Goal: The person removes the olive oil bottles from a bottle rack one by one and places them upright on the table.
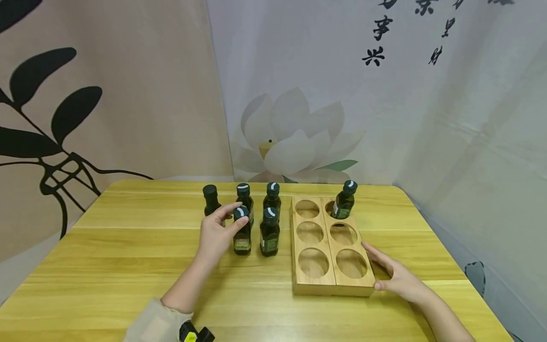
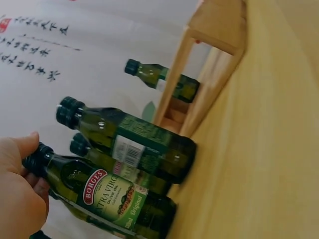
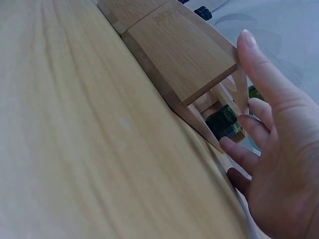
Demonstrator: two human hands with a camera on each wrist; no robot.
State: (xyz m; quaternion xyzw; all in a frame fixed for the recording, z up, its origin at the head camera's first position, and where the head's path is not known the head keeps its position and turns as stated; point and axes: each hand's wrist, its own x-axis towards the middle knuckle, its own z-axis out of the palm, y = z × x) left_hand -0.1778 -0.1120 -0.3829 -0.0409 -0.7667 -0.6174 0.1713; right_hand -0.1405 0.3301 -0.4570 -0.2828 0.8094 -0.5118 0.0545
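Note:
My left hand [image 1: 217,236] pinches the dark cap of a small green olive oil bottle [image 1: 242,233] between thumb and fingers. Its yellow-green label [image 2: 112,196] faces the left wrist camera, and the bottle stands upright. Close on its right is another olive oil bottle [image 1: 269,235]. A wooden rack [image 1: 315,289] with two rows of round holes lies to the right. One olive oil bottle [image 1: 344,203] sits in its far right hole, leaning slightly. My right hand [image 1: 400,281] touches the rack's right side, thumb near the front corner, fingers extended along the edge.
Behind the pinched bottle stand more bottles: one at the left [image 1: 211,199], one in the middle [image 1: 244,192] and one at the right [image 1: 272,194]. All are on a wooden table [image 1: 107,266]. A printed cloth [image 1: 299,61] hangs behind the table.

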